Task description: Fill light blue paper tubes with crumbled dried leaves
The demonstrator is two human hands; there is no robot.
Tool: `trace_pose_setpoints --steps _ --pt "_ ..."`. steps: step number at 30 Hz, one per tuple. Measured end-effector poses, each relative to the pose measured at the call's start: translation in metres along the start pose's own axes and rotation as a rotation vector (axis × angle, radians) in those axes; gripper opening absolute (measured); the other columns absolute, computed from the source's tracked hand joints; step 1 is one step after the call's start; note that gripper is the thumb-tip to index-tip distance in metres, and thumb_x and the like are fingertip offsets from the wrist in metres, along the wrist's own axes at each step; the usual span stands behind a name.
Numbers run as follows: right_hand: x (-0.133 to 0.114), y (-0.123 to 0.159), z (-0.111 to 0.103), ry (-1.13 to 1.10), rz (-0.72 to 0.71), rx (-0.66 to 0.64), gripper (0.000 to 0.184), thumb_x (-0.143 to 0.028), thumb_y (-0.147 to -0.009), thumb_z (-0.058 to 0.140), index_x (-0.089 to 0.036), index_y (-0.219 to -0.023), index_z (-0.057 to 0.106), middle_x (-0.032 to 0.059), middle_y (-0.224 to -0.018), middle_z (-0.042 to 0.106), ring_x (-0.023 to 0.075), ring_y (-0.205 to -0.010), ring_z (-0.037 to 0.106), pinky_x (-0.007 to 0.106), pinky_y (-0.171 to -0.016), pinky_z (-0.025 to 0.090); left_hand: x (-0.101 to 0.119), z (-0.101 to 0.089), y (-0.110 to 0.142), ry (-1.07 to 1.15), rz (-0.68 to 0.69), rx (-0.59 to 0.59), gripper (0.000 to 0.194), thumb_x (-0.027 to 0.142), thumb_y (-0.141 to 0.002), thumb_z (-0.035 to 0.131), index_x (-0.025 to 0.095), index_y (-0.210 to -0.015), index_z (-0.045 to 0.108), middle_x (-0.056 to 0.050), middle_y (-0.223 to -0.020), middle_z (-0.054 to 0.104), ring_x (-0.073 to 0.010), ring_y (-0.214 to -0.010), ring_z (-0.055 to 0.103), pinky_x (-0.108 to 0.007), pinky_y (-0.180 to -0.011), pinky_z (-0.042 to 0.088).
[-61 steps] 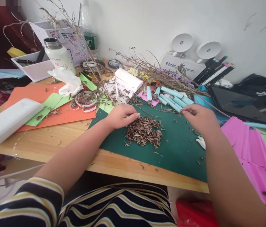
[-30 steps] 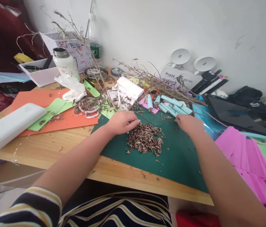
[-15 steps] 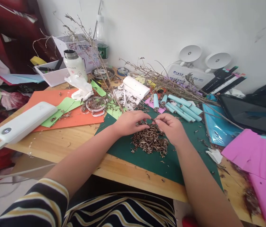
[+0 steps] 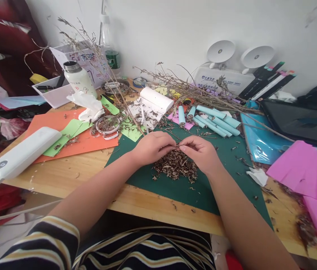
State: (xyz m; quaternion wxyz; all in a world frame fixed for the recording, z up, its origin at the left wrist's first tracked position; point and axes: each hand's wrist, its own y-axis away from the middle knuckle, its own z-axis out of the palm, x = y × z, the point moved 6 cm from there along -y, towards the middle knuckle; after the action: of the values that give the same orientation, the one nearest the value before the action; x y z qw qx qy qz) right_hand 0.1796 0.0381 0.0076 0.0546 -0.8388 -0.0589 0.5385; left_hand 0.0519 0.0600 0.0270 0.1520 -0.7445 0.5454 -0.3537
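Observation:
Over a heap of dried brown leaves (image 4: 174, 167) on a dark green sheet (image 4: 147, 183), both hands meet fingertip to fingertip. My left hand (image 4: 153, 148) is closed in a pinch at the heap's far left edge. Opposite it, my right hand (image 4: 202, 152) pinches with thumb and forefinger. A small dark piece of dried leaf (image 4: 178, 146) shows between the fingertips of both hands; its full shape is hidden. Just beyond the hands lie several light blue paper rolls (image 4: 217, 123), some with dark filling at their ends.
Dry twigs (image 4: 186, 86) lie along the wall side. A round dish (image 4: 107, 124) of leaf bits, an open bottle (image 4: 80, 79) and a white power bank (image 4: 24, 152) stand left. At right are a blue packet (image 4: 262, 138), pink paper (image 4: 299, 168) and a dark tablet (image 4: 301, 122).
My left hand's fingers, spread before, have closed and come up against the right hand's fingertips. The view has shifted slightly.

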Motion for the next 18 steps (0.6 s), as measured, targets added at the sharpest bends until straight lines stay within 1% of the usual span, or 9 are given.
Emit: trace_pose_setpoints --steps 3,6,10,13,15,17,18 --pt "-0.003 0.001 -0.001 0.052 -0.002 0.009 0.009 -0.028 -0.071 0.053 -0.019 -0.071 0.055 0.0000 -0.064 0.056 0.0112 -0.057 0.048 0.024 -0.052 0.039 -0.003 0.000 0.000 -0.022 -0.060 -0.019 0.014 0.021 -0.083 0.041 0.016 -0.077 0.052 -0.004 -0.073 0.059 -0.0133 -0.070 0.054 -0.025 -0.065 0.044" --pt "-0.005 0.003 -0.003 0.078 -0.027 0.025 0.011 -0.029 -0.074 0.049 -0.019 -0.071 0.053 0.0006 -0.066 0.056 0.0120 -0.061 0.049 0.024 -0.054 0.039 -0.007 -0.003 0.001 -0.044 -0.104 -0.006 0.016 0.021 -0.084 0.035 0.016 -0.076 0.047 -0.004 -0.071 0.056 -0.0132 -0.067 0.052 -0.024 -0.061 0.042" --pt "-0.009 0.006 -0.012 0.147 -0.108 0.084 0.014 -0.027 -0.078 0.043 -0.020 -0.068 0.052 0.0000 -0.065 0.054 0.0110 -0.058 0.047 0.024 -0.055 0.037 -0.010 -0.005 0.002 -0.069 -0.124 0.008 0.024 0.026 -0.087 0.028 0.017 -0.073 0.044 -0.005 -0.067 0.053 -0.0137 -0.064 0.050 -0.025 -0.059 0.041" --pt "-0.012 0.008 -0.016 0.222 -0.158 0.104 0.025 -0.027 -0.080 0.039 -0.019 -0.058 0.047 -0.0007 -0.056 0.050 0.0102 -0.053 0.044 0.023 -0.052 0.035 -0.010 -0.003 0.001 -0.080 -0.122 0.003 0.028 0.028 -0.086 0.028 0.017 -0.065 0.043 -0.005 -0.062 0.053 -0.0138 -0.060 0.049 -0.025 -0.056 0.041" --pt "-0.015 0.008 -0.016 0.294 -0.180 0.094 0.031 -0.029 -0.080 0.038 -0.019 -0.051 0.040 -0.0020 -0.048 0.043 0.0091 -0.046 0.039 0.022 -0.047 0.031 -0.009 -0.002 0.001 -0.082 -0.105 -0.007 0.031 0.028 -0.085 0.030 0.017 -0.058 0.042 -0.004 -0.058 0.052 -0.0133 -0.057 0.049 -0.025 -0.054 0.041" --pt "-0.017 0.008 -0.013 0.365 -0.206 0.068 0.032 -0.030 -0.079 0.040 -0.019 -0.049 0.037 -0.0031 -0.044 0.038 0.0081 -0.042 0.035 0.022 -0.043 0.027 -0.007 -0.002 0.001 -0.062 -0.076 -0.012 0.032 0.025 -0.084 0.033 0.017 -0.055 0.042 -0.005 -0.058 0.055 -0.0131 -0.058 0.051 -0.024 -0.056 0.042" --pt "-0.018 0.008 -0.011 0.390 -0.218 0.051 0.031 -0.029 -0.078 0.041 -0.019 -0.050 0.038 -0.0032 -0.044 0.038 0.0078 -0.042 0.034 0.021 -0.042 0.026 -0.006 -0.002 0.001 -0.039 -0.064 -0.005 0.031 0.023 -0.083 0.035 0.017 -0.054 0.043 -0.005 -0.062 0.057 -0.0130 -0.061 0.053 -0.024 -0.058 0.043"
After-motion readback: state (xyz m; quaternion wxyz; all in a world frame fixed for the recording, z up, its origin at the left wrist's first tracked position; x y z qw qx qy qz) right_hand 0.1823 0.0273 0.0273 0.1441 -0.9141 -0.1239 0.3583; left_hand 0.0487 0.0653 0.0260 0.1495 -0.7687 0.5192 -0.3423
